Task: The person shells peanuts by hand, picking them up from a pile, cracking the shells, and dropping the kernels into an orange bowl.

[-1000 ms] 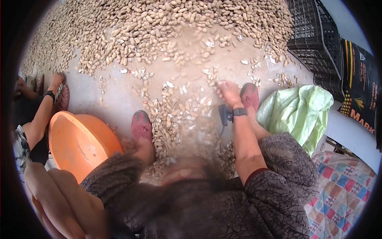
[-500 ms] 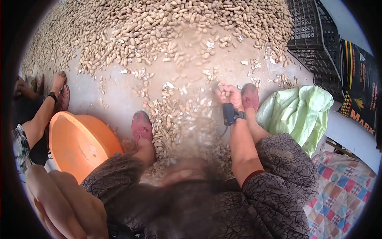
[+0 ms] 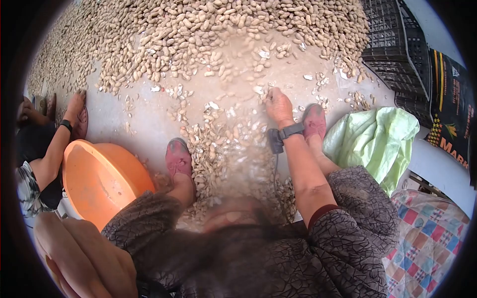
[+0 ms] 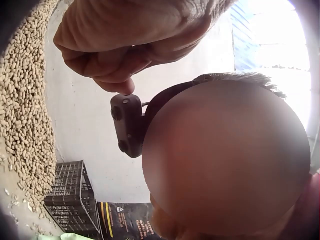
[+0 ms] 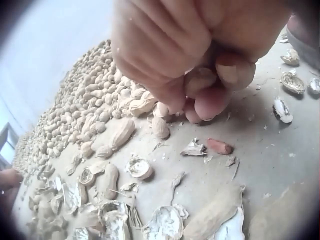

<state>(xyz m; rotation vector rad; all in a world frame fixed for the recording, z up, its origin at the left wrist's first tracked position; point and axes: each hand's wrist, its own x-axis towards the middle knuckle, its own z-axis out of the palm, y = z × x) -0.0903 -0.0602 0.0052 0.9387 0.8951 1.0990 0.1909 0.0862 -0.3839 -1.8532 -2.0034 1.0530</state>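
Note:
My right hand [image 3: 279, 107] is low over the floor, back of the hand upward, beside loose peanuts [image 5: 120, 132] and broken shells. In the right wrist view its fingers [image 5: 192, 80] curl inward with the knuckles right at some peanuts; the inside of the palm is hidden. A red peanut kernel [image 5: 219, 146] lies just below the fingertips. My left hand [image 4: 135, 35] is raised near the head, fingers bent, one fingertip right at the top of the head-worn camera [image 4: 127, 125]. In the head view that left hand fills the lower left corner.
A large peanut pile [image 3: 223, 30] spreads across the back. Shells [image 3: 218, 149] cover the floor between two maroon shoes [image 3: 178, 159]. An orange basin [image 3: 102, 179] is at left, near another person's arm [image 3: 52, 151]. A green sack [image 3: 372, 139] and black crate [image 3: 392, 44] stand at right.
My right hand has turned from palm side up to back side up and moved slightly forward and left. My left hand stays raised by the head.

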